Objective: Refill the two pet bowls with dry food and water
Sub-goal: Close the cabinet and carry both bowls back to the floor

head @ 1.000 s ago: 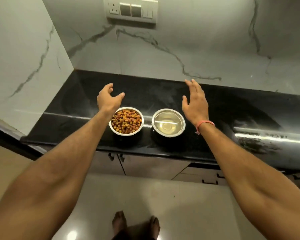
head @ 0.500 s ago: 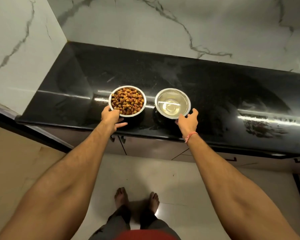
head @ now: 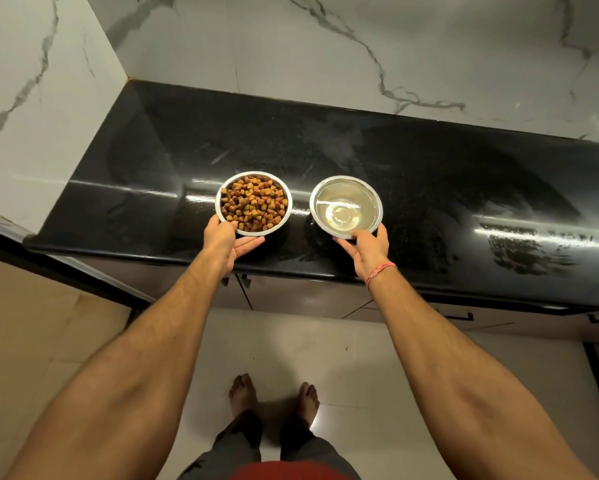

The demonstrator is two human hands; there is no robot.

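Food bowl: sitting full of kibble on the black bench, near its front edge.
Water bowl: standing just beside it to the right, holding water.
Left hand: grip cupping the food bowl's near rim, thumb on the rim, fingers lying underneath.
Right hand: grip pinching the water bowl's near rim.
Key relation: each bowl is lying straight ahead of its own hand; a lift looks ready.
Risk: water is likely sloshing if tilted.
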